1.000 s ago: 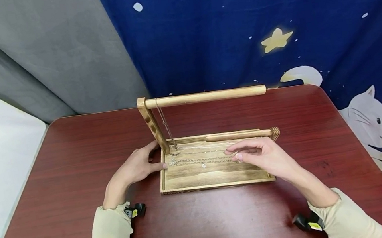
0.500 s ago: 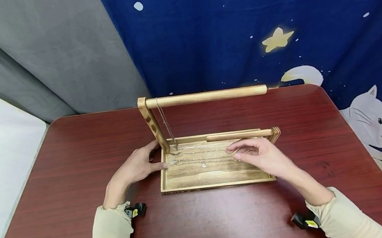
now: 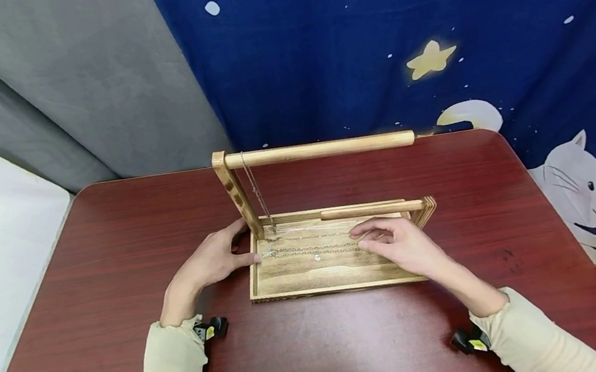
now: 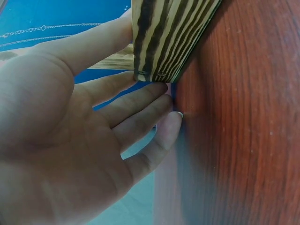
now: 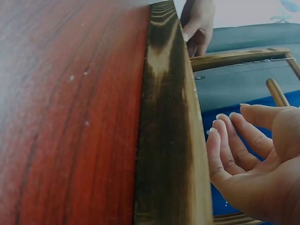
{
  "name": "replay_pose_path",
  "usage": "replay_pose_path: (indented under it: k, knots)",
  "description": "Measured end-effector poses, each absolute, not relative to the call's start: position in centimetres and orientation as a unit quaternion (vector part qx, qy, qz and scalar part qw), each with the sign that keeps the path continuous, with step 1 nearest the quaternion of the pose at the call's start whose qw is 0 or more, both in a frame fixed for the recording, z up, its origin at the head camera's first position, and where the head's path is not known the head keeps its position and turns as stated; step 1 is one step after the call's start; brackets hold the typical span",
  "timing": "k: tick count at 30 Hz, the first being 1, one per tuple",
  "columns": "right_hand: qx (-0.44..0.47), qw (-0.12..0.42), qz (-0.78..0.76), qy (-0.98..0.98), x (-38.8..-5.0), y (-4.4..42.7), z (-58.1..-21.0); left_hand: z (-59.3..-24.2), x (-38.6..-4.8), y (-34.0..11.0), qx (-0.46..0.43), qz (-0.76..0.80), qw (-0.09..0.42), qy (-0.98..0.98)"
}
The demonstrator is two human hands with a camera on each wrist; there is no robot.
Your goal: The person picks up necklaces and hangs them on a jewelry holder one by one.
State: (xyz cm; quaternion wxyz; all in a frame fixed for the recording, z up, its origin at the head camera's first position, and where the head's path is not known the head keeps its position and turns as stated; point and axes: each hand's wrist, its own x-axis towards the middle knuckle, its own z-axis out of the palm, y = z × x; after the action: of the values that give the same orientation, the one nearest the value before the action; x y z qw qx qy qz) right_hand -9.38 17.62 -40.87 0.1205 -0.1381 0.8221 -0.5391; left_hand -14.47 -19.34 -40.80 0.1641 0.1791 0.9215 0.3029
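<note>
A wooden jewelry stand (image 3: 320, 150) with a shallow tray base (image 3: 340, 288) stands on the table. Several thin chain necklaces (image 3: 312, 250) lie stretched across the tray, a small round pendant (image 3: 317, 257) below them. Another necklace (image 3: 255, 186) hangs from the top bar's left end. My left hand (image 3: 211, 257) holds the tray's left end, thumb at the rim, other fingers behind by the upright post (image 3: 239, 199). My right hand (image 3: 396, 242) hovers over the necklaces' right ends, thumb and bent fingers apart. In the right wrist view nothing shows between my right hand's fingers (image 5: 220, 145).
A shorter wooden bar (image 3: 371, 209) runs above the tray's back right, on a striped support (image 3: 423, 212). The stand sits on a reddish-brown table (image 3: 319, 346). Behind hang a grey curtain (image 3: 148, 80) and a blue one (image 3: 303, 53) with stars and a cat.
My right hand has shifted slightly left along the necklaces. The left hand keeps its place at the tray's end.
</note>
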Motion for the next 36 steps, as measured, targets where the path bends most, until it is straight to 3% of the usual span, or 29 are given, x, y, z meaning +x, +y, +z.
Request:
replay_pose_path:
  k: [11, 36]
  knots:
    - [-0.144, 0.080, -0.465, 0.870, -9.8, 17.1, -41.9, -40.8, -14.6, -19.3, 0.182, 0.302, 0.162, 0.922]
    - [-0.135, 0.056, -0.384, 0.912, -10.4, 16.1, -43.2, -40.8, -14.5, -19.3, 0.178, 0.300, 0.162, 0.923]
